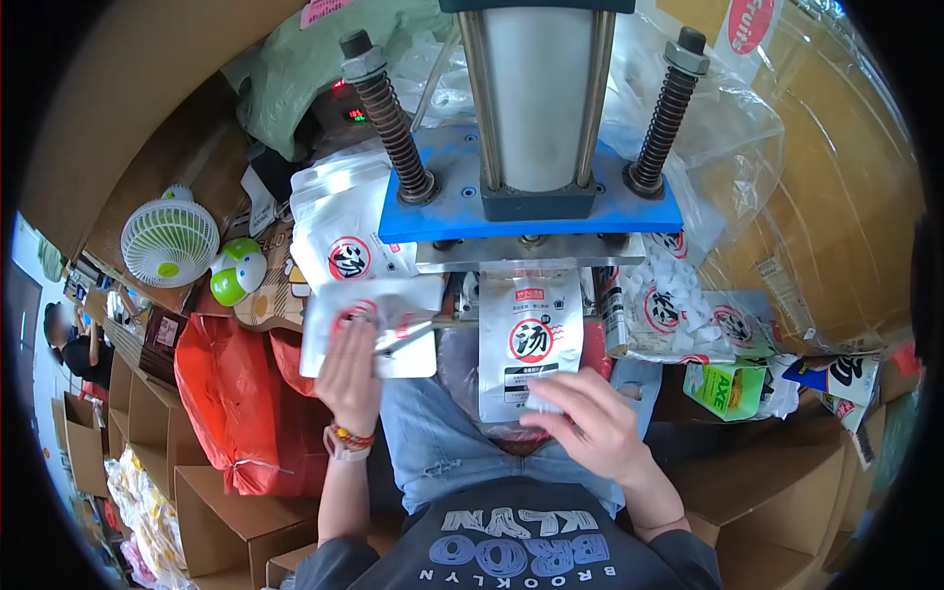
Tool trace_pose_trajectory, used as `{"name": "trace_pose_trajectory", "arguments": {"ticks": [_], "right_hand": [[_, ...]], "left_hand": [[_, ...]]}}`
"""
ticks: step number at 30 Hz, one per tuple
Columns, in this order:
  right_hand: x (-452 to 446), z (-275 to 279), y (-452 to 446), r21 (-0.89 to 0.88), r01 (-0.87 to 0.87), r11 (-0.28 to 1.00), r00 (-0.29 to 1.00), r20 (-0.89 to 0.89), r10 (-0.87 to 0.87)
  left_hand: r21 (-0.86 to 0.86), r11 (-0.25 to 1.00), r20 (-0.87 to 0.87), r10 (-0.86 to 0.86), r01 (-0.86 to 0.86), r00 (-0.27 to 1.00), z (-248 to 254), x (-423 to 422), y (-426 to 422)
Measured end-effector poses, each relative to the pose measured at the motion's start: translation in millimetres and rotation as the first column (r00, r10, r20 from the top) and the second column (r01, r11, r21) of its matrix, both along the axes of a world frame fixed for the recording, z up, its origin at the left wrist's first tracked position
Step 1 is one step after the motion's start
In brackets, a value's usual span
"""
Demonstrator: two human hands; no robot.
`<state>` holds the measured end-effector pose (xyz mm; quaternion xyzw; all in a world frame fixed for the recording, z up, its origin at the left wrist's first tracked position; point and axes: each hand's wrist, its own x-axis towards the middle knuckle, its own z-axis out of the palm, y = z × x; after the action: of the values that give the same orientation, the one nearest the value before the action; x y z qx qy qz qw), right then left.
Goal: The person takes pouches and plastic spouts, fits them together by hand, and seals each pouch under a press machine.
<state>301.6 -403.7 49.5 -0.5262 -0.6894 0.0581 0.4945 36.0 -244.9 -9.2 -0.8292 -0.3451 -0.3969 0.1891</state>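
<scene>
My left hand [349, 379] is on the left, its fingers laid over a silver-white pouch [413, 362] and gripping it, slightly blurred. Beyond it lies a stack of similar pouches [317, 226] with red ring prints. In the middle, one printed pouch [531, 339] hangs upright, its top edge under the metal bar [531, 254] of a press. My right hand [590, 425] is at that pouch's lower right, with thumb and fingers pinched around a small white piece [538, 402]. Whether those fingers also touch the pouch, I cannot tell.
The press has a blue plate [442, 211] and two spring-wound bolts. White plastic pieces [674, 285] are heaped on pouches at right. A small fan [169, 243], a red bag [231, 413] and cardboard boxes [221, 521] stand left. Another person [84, 354] is far left.
</scene>
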Motion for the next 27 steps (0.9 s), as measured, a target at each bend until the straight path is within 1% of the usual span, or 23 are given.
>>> {"name": "trace_pose_trajectory", "arguments": {"ticks": [1,2,3,4,5,6,8,10,12,13,14,15,16,18,19,20,21,22,23,24,25,26,27], "right_hand": [[2,5,-5,0.027,-0.014,1.000,0.999,-0.035,0.015],[3,8,-11,0.049,-0.032,0.998,0.997,-0.072,0.035],[3,9,-18,-0.005,0.018,1.000,0.989,-0.149,-0.018],[5,7,-16,-0.027,-0.001,1.000,0.982,-0.188,-0.004],[7,2,-11,-0.042,-0.017,0.999,0.974,-0.227,0.007],[6,-6,-7,-0.139,-0.053,0.989,0.969,-0.245,0.018],[4,-13,-7,-0.104,-0.047,0.994,0.986,-0.167,0.029],[2,1,-16,-0.097,-0.003,0.995,0.985,-0.172,-0.014],[0,10,-17,0.151,0.169,0.974,0.985,-0.057,-0.162],[-2,11,-10,0.197,0.191,0.961,0.981,-0.009,-0.193],[-4,7,0,0.186,0.171,0.968,0.980,0.072,-0.187],[-4,1,11,0.176,0.152,0.973,0.972,0.153,-0.180],[-2,-6,22,0.087,0.072,0.994,0.978,0.188,-0.088],[2,-2,17,0.075,-0.119,0.990,0.939,0.332,0.088],[-1,10,11,0.155,-0.163,0.974,0.943,0.314,0.108],[0,20,4,0.180,-0.193,0.965,0.950,0.280,0.137],[2,25,-3,0.205,-0.219,0.954,0.955,0.244,0.167],[6,26,-6,0.184,-0.228,0.956,0.960,0.204,0.190],[10,26,-7,0.102,-0.161,0.982,0.971,0.195,0.139],[13,26,-5,0.020,-0.093,0.995,0.978,0.190,0.088],[15,16,-1,-0.142,0.005,0.990,0.985,0.172,0.019],[20,4,7,-0.140,0.084,0.987,0.985,0.163,-0.060],[25,-2,13,-0.137,0.164,0.977,0.978,0.153,-0.143]], "left_hand": [[0.070,0.997,0.025,0.007,-0.009,1.000,13,-2,2],[0.027,1.000,0.039,-0.005,0.004,0.999,15,-1,8],[-0.017,1.000,0.053,-0.011,0.012,0.999,15,-3,11],[-0.284,0.956,-0.059,0.065,-0.080,0.996,-20,-7,21],[-0.375,0.922,-0.186,0.027,-0.096,0.982,-60,-11,34],[-0.382,0.921,-0.090,0.046,-0.077,0.995,-66,-11,26],[-0.370,0.929,0.061,0.042,-0.017,0.997,-57,-1,21],[-0.412,0.911,0.155,0.042,0.025,0.987,-31,4,2],[-0.387,0.920,0.180,0.003,0.068,0.984,-6,12,-13],[-0.353,0.928,0.203,-0.051,0.121,0.978,1,18,-20],[-0.316,0.932,0.224,-0.106,0.175,0.969,9,24,-28],[-0.297,0.939,0.192,-0.121,0.175,0.974,15,31,-37],[-0.309,0.929,0.162,-0.160,0.204,0.974,21,38,-44],[-0.302,0.917,0.082,-0.248,0.261,0.965,34,46,-52],[-0.361,0.867,0.117,-0.323,0.343,0.939,41,43,-55],[-0.420,0.805,0.156,-0.391,0.420,0.907,48,40,-59],[-0.531,0.686,0.219,-0.456,0.497,0.863,56,40,-64],[-0.632,0.595,0.234,-0.464,0.496,0.854,56,44,-66],[-0.720,0.494,0.252,-0.468,0.487,0.847,55,51,-68],[-0.739,0.398,0.372,-0.431,0.543,0.822,44,63,-67],[-0.839,0.246,0.382,-0.371,0.486,0.846,16,68,-60],[-0.903,0.081,0.379,-0.313,0.422,0.871,-6,74,-53],[-0.883,-0.070,0.469,-0.164,0.465,0.868,-10,87,-53]]}}
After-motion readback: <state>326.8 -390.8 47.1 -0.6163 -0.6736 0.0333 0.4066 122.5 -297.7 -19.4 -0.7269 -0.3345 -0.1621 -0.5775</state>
